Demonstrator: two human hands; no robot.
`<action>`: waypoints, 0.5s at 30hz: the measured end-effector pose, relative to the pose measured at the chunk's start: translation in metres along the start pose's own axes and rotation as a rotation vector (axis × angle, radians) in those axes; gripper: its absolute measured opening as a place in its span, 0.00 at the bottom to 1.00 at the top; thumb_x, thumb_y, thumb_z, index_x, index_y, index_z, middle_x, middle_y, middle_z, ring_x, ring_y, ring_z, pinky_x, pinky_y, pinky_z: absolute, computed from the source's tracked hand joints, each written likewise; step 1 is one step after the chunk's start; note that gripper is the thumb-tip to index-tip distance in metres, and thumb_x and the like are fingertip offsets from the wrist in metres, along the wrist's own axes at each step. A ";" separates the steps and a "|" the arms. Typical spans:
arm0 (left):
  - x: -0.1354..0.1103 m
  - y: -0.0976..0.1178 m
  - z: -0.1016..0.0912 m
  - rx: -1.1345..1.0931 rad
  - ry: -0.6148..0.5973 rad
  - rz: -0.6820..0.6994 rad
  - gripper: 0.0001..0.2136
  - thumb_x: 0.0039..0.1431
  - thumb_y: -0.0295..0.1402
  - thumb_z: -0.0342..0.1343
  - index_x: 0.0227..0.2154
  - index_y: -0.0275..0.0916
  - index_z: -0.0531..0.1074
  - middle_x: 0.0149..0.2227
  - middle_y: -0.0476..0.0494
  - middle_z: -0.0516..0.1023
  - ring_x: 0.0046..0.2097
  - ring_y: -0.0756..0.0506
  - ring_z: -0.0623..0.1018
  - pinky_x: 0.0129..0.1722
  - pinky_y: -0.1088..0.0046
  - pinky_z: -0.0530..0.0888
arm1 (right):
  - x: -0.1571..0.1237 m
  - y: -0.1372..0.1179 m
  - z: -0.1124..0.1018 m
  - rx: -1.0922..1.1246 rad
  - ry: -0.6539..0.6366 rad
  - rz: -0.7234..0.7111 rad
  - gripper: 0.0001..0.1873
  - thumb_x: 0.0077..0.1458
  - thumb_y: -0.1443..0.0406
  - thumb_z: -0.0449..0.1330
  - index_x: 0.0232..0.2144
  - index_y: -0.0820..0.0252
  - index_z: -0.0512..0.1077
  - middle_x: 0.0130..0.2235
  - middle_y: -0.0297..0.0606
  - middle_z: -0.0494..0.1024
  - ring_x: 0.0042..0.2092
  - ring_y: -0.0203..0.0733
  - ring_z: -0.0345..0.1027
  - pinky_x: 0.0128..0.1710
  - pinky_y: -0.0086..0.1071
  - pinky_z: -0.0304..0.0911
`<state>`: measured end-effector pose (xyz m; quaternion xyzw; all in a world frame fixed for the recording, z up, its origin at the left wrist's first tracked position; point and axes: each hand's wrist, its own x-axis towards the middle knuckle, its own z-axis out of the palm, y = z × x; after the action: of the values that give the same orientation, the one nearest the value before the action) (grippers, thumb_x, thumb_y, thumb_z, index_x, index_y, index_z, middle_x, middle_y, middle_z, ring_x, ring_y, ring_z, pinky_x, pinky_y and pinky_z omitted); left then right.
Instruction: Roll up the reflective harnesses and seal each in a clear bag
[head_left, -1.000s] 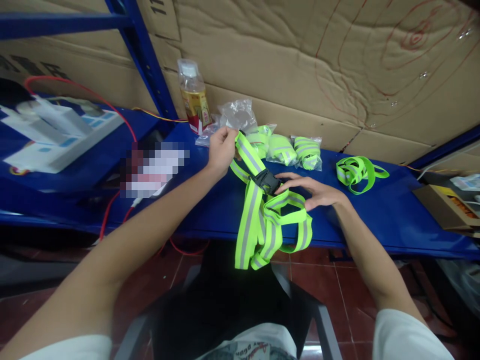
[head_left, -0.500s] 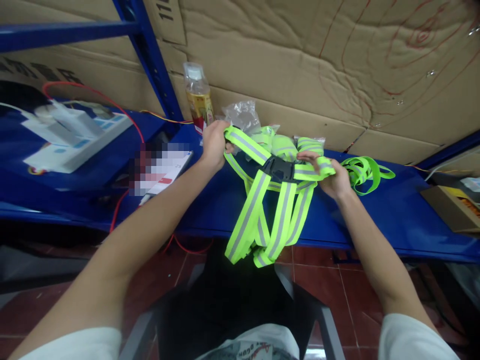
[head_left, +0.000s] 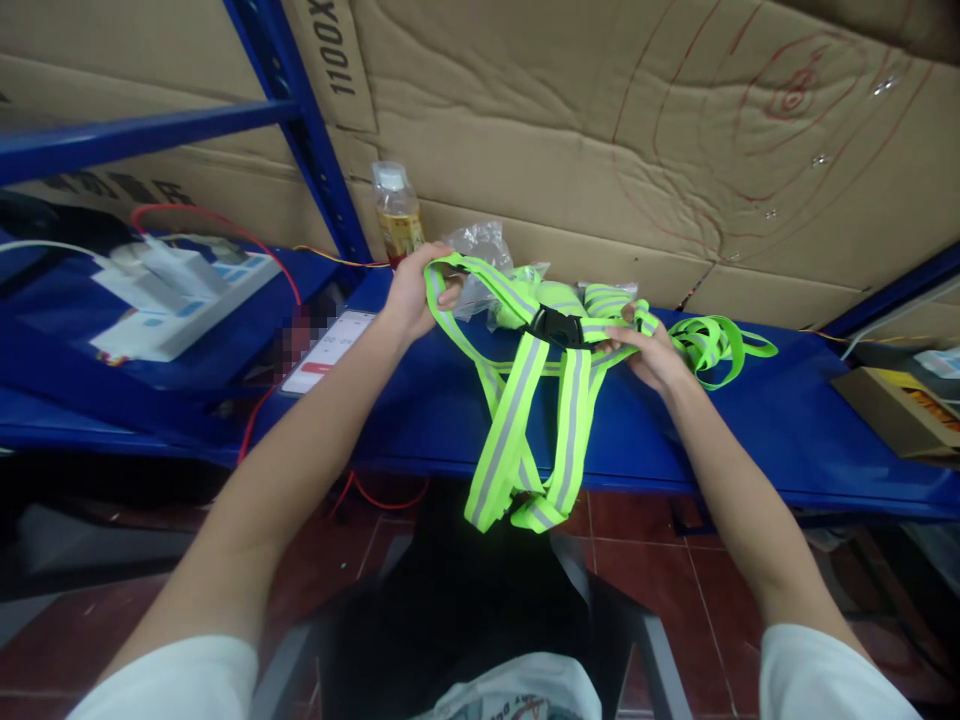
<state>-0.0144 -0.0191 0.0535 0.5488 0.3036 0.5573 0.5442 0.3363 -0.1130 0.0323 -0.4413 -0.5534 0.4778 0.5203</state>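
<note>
A neon-yellow reflective harness [head_left: 510, 425] with grey stripes hangs between my two hands, over the front edge of the blue shelf. Its black buckle [head_left: 556, 326] is fastened at the upper middle. My left hand [head_left: 417, 292] is closed round the belt loop at the left end. On the right side, my right hand [head_left: 646, 345] grips the belt just beyond the buckle, with a short folded bit of strap standing up by the fingers. The lower straps dangle above my lap.
Behind the harness lie bagged neon bundles [head_left: 559, 297] and a crumpled clear bag [head_left: 480, 250]. A loose coil of neon strap [head_left: 712, 350] is at right, near a cardboard box [head_left: 896, 410]. A bottle [head_left: 397, 215], a phone [head_left: 330, 350] and a power strip [head_left: 187, 310] are at left.
The belt has been drawn a little to the left, and my right hand has moved in closer to the buckle. The camera view has shifted slightly.
</note>
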 end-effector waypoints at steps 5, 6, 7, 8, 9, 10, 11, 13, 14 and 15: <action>-0.003 0.031 -0.015 0.108 -0.033 0.001 0.27 0.56 0.58 0.64 0.25 0.44 0.55 0.17 0.57 0.50 0.19 0.56 0.51 0.19 0.72 0.50 | 0.004 -0.006 -0.008 0.050 0.091 -0.120 0.23 0.45 0.54 0.77 0.39 0.47 0.70 0.18 0.19 0.57 0.23 0.38 0.59 0.40 0.43 0.75; -0.004 0.038 -0.018 0.127 -0.019 0.031 0.28 0.56 0.57 0.66 0.25 0.44 0.56 0.17 0.57 0.47 0.20 0.55 0.51 0.20 0.73 0.50 | 0.004 -0.007 -0.010 0.055 0.086 -0.128 0.23 0.45 0.53 0.76 0.40 0.47 0.72 0.17 0.18 0.54 0.22 0.38 0.58 0.40 0.42 0.75; -0.007 0.045 -0.020 0.156 0.007 0.078 0.29 0.54 0.57 0.69 0.25 0.44 0.56 0.16 0.57 0.46 0.21 0.55 0.52 0.20 0.74 0.50 | 0.003 -0.009 -0.011 0.062 0.071 -0.134 0.22 0.46 0.53 0.76 0.40 0.47 0.74 0.17 0.18 0.54 0.23 0.38 0.59 0.40 0.42 0.74; -0.010 0.052 -0.022 0.193 0.044 0.137 0.29 0.53 0.55 0.71 0.24 0.43 0.57 0.16 0.56 0.47 0.22 0.54 0.54 0.20 0.75 0.50 | 0.002 -0.010 -0.013 0.070 0.041 -0.136 0.21 0.47 0.53 0.76 0.41 0.48 0.76 0.17 0.19 0.56 0.23 0.38 0.61 0.40 0.41 0.74; -0.015 0.060 -0.024 0.244 0.073 0.197 0.29 0.53 0.53 0.73 0.24 0.43 0.58 0.16 0.56 0.50 0.22 0.54 0.56 0.21 0.76 0.50 | 0.001 -0.012 -0.014 0.074 -0.006 -0.134 0.21 0.47 0.52 0.76 0.41 0.49 0.77 0.18 0.21 0.59 0.25 0.39 0.65 0.40 0.40 0.73; -0.020 0.068 -0.025 0.303 0.094 0.252 0.28 0.54 0.51 0.74 0.24 0.42 0.60 0.17 0.55 0.53 0.23 0.55 0.58 0.21 0.77 0.51 | -0.001 -0.014 -0.016 0.069 -0.070 -0.128 0.21 0.47 0.52 0.76 0.41 0.50 0.79 0.19 0.22 0.62 0.27 0.40 0.69 0.39 0.40 0.73; -0.027 0.077 -0.026 0.365 0.093 0.292 0.27 0.55 0.49 0.74 0.23 0.40 0.61 0.18 0.54 0.58 0.24 0.56 0.60 0.22 0.78 0.53 | -0.004 -0.016 -0.018 0.054 -0.145 -0.115 0.22 0.46 0.51 0.76 0.41 0.52 0.80 0.19 0.24 0.65 0.28 0.42 0.72 0.38 0.39 0.72; -0.045 0.094 -0.027 0.429 0.039 0.378 0.23 0.57 0.43 0.73 0.23 0.37 0.65 0.22 0.53 0.65 0.24 0.58 0.64 0.24 0.79 0.58 | -0.009 -0.022 -0.024 -0.011 -0.320 -0.056 0.25 0.43 0.47 0.78 0.36 0.56 0.81 0.18 0.27 0.68 0.27 0.44 0.74 0.33 0.38 0.71; -0.055 0.102 -0.028 0.438 0.015 0.406 0.23 0.56 0.41 0.73 0.22 0.36 0.64 0.22 0.52 0.66 0.24 0.58 0.64 0.25 0.80 0.57 | -0.012 -0.025 -0.029 -0.054 -0.406 -0.005 0.28 0.40 0.44 0.78 0.34 0.58 0.81 0.18 0.30 0.71 0.25 0.43 0.73 0.29 0.36 0.69; -0.066 0.110 -0.029 0.444 0.007 0.404 0.22 0.55 0.39 0.72 0.22 0.35 0.64 0.22 0.52 0.65 0.23 0.59 0.64 0.26 0.80 0.58 | -0.014 -0.027 -0.034 -0.098 -0.486 0.052 0.31 0.36 0.41 0.79 0.31 0.60 0.81 0.19 0.34 0.74 0.22 0.41 0.70 0.24 0.34 0.65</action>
<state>-0.0843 -0.0980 0.1313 0.7016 0.3047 0.5762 0.2881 0.3714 -0.1290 0.0571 -0.3522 -0.6732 0.5558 0.3373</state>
